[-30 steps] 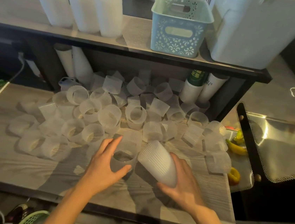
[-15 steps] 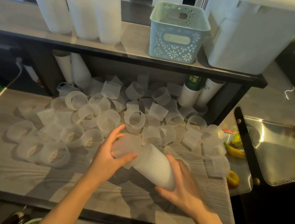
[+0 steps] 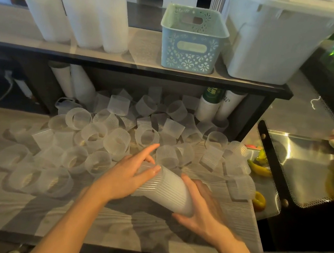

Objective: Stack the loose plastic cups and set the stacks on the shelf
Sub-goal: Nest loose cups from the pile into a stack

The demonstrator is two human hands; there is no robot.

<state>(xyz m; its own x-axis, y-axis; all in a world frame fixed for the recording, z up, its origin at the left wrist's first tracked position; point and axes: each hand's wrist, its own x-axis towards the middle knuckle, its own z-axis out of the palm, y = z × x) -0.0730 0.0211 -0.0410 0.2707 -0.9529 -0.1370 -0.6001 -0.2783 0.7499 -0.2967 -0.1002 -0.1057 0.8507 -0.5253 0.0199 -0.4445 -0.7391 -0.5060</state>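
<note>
Head view: loose cups [image 3: 116,141] crowd the held stack [image 3: 167,191].

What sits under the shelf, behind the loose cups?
Under the shelf: white tubes left, a green-topped tube right, loose cups between. Farther back is shadowed.

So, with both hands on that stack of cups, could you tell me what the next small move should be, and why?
Probably free the left hand and reach for the nearest loose cup, just beyond its fingertips. The right hand cradles the stack tilted, open end towards the pile, and the left hand's thumb lies on the stack's rim. Many cups remain loose on the table.
</note>
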